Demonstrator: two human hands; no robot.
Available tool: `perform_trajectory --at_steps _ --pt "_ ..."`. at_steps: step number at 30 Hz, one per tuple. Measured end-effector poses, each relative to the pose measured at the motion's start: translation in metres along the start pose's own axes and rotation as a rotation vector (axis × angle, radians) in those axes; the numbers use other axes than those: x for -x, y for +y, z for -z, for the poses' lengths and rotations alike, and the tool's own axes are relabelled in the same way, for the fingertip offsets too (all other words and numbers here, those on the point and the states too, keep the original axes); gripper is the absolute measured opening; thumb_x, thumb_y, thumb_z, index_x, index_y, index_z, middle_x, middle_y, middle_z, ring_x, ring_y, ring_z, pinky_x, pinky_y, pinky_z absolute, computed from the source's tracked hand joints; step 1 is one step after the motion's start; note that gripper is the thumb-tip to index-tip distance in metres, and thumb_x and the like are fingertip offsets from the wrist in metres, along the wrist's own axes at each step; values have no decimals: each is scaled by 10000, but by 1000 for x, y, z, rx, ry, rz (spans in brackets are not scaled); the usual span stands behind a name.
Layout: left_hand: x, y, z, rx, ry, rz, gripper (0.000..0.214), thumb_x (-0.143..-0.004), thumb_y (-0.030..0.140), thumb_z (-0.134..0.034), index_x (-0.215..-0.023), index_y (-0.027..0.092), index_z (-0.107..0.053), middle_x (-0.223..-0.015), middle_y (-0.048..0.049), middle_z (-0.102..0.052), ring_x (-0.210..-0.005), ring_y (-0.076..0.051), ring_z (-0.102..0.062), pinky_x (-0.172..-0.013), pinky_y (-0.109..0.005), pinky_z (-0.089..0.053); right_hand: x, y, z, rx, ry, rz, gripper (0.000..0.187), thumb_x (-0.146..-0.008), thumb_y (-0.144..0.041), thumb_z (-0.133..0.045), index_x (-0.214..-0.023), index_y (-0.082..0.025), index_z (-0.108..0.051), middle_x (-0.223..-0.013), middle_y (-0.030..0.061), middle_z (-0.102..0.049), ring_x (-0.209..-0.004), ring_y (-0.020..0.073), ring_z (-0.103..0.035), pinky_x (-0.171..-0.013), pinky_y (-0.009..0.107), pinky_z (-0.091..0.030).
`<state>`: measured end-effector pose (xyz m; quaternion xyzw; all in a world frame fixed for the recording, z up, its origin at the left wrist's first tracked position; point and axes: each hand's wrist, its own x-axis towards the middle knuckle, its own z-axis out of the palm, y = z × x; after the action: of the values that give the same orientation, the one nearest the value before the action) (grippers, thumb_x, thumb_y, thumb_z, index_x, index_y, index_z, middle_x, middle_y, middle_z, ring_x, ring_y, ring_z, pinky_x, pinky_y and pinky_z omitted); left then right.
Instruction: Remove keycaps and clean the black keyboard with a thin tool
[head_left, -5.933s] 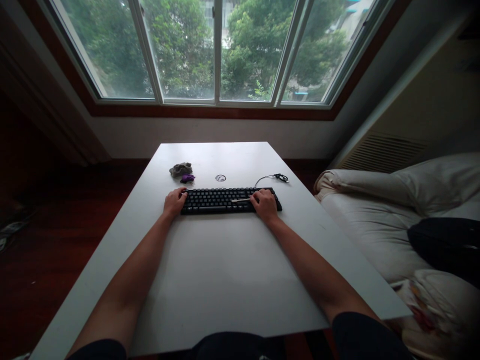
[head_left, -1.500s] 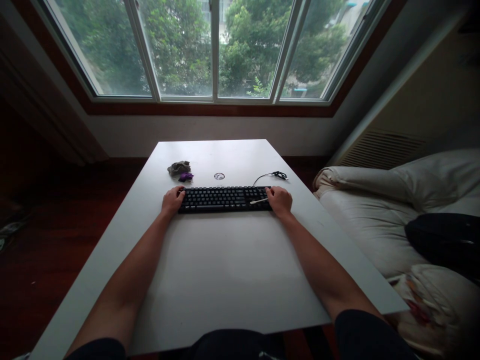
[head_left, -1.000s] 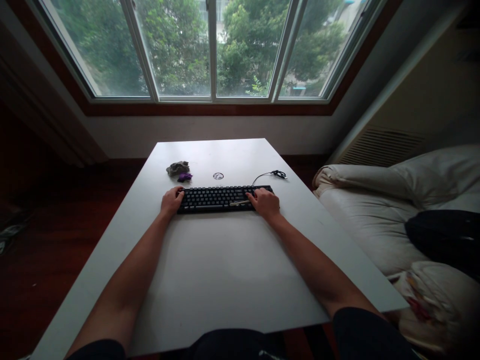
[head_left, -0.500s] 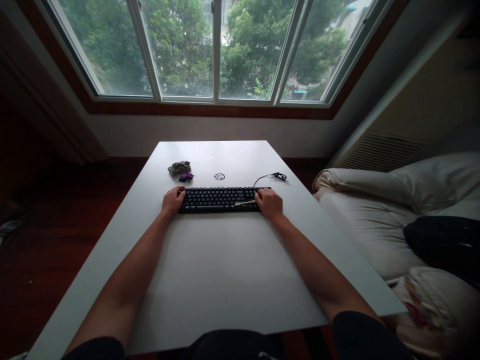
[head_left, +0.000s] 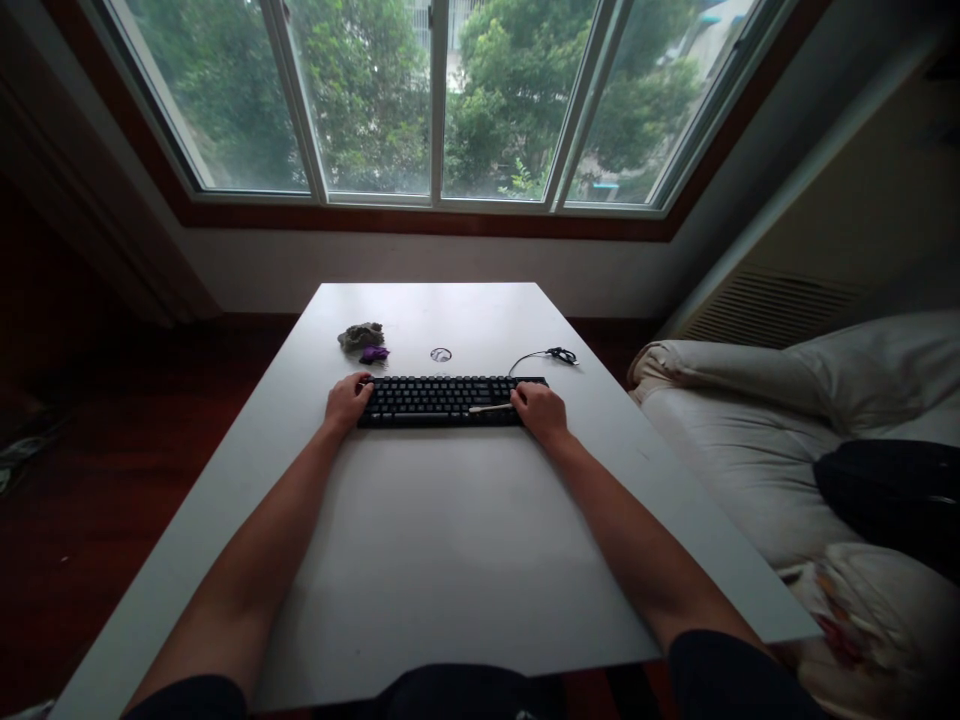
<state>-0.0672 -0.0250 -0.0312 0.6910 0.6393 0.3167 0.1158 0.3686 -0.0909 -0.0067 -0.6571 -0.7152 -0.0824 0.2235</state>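
A black keyboard [head_left: 420,398] lies flat across the white table [head_left: 450,540], its keys facing up. My left hand [head_left: 348,402] is closed on its left end, with the thumb at the edge of the keys. At the other end, my right hand [head_left: 540,408] is closed round a thin pale stick [head_left: 489,408] and rests over the right-hand keys. The stick points left, lying low over the keys; its exact kind is too small to make out. From behind the keyboard a cable [head_left: 525,356] runs to a small black bundle [head_left: 561,355].
Behind the keyboard's left end sit a crumpled grey-green cloth-like lump [head_left: 361,336] and a small purple thing [head_left: 373,354]. A round dark outline [head_left: 441,354] marks the table behind the middle. A padded, cream-covered seat [head_left: 735,440] stands to the right, bearing a dark bag-like thing [head_left: 892,490].
My right hand has shifted slightly left and nearer with the stick, baring more of the keyboard's far right corner. My left hand stays in place. The view has moved a little.
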Motion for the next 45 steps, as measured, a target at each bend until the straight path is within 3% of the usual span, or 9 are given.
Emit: perform_trajectory --at_steps 7,13,18,27,34,39,45 --pt "3 4 1 -98 66 45 367 -935 416 -556 -1228 246 -698 -1170 -82 -740 -1083 -285 -638 -994 -419 -469 11 -39 -12 -95 -33 180 440 -1032 -570 -415 -878 -227 -643 -858 73 -664 -864 231 -573 -713 307 -339" --pt "4 7 5 -84 62 146 372 -937 485 -552 -1196 269 -710 -949 -46 -762 -944 -254 -686 -939 -385 -465 5 -40 -17 -108 -37 216 490 -1011 -644 -411 -891 -225 -633 -873 86 -654 -883 245 -562 -752 314 -364" --pt "2 5 5 -20 63 181 360 -947 476 -531 -1170 270 -724 -988 -50 -782 -899 -242 -705 -910 -362 -477 -5 -39 -20 -97 -52 232 507 -995 -678 -412 -873 -229 -613 -870 82 -655 -872 247 -559 -745 314 -359" --pt "2 9 7 -6 49 171 356 -941 419 -563 -1238 253 -668 -1162 -53 -756 -1018 -231 -696 -960 -368 -475 -36 -44 -34 -80 -34 175 450 -1004 -605 -440 -848 -216 -604 -846 67 -657 -850 222 -568 -712 289 -337" --pt "2 8 5 -45 65 142 340 -954 389 -566 -1245 239 -655 -1176 -78 -736 -1069 -244 -676 -977 -380 -469 -48 -52 -29 -82 -96 63 343 -994 -466 -492 -805 -211 -620 -846 52 -673 -850 200 -583 -694 279 -332" --pt "1 5 4 -47 75 122 331 -979 336 -509 -1256 238 -662 -1221 -89 -723 -1096 -255 -667 -995 -395 -460 -63 -78 -26 -38 -86 40 327 -1018 -427 -471 -851 -212 -650 -911 58 -703 -872 199 -599 -716 291 -350" --pt "-1 1 2 -34 90 107 362 -985 287 -451 -1263 236 -675 -1280 -90 -706 -1125 -264 -659 -1002 -398 -468 -68 -134 -36 28 -115 107 375 -1052 -454 -426 -950 -193 -676 -984 102 -719 -940 225 -624 -785 308 -379"
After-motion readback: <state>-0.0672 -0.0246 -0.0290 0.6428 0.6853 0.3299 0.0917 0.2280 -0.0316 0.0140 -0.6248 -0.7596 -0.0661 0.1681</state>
